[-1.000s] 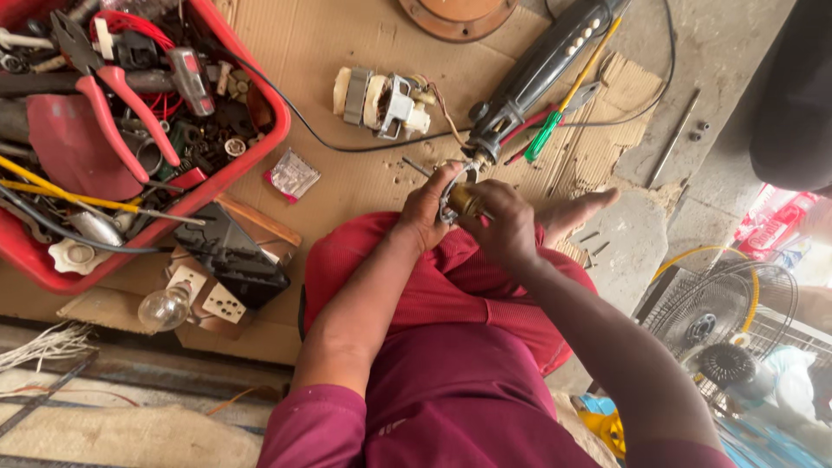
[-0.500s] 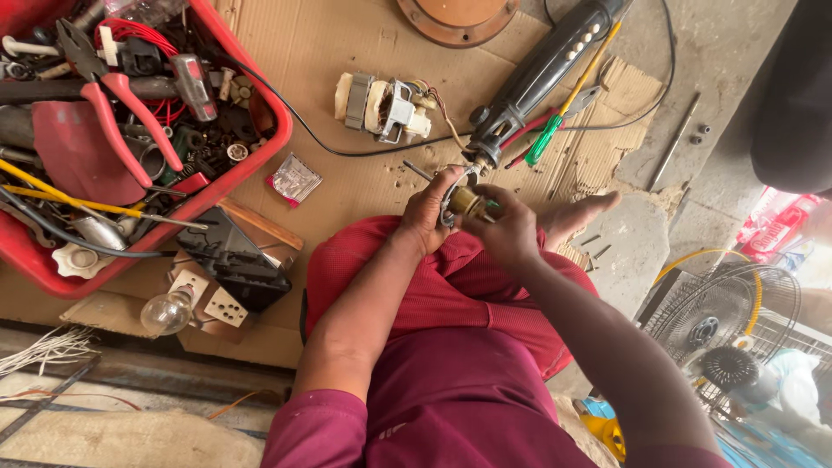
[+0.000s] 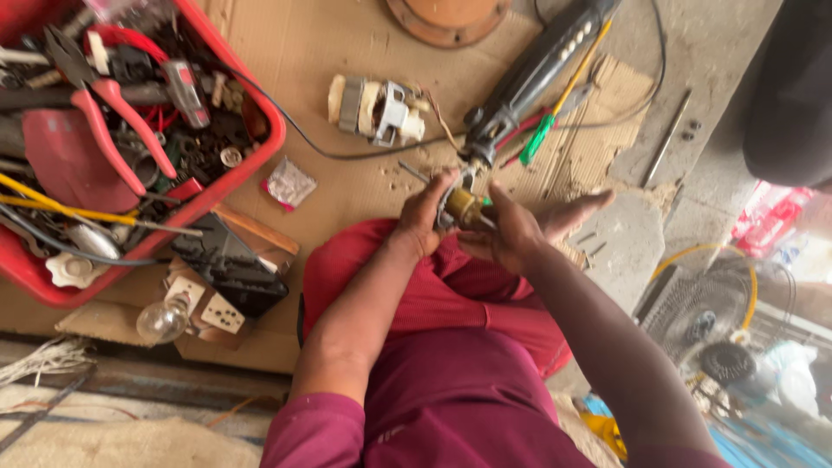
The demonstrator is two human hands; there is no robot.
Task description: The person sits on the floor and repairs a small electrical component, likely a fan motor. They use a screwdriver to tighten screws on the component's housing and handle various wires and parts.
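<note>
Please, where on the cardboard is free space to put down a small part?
Bare cardboard lies between the red tray and the small motor, above the black cable. It is crowded near the hands, by the rotary tool and the screwdrivers.

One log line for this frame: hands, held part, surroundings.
left hand + right hand: gripping brass part | rotary tool ahead | red tray left
</note>
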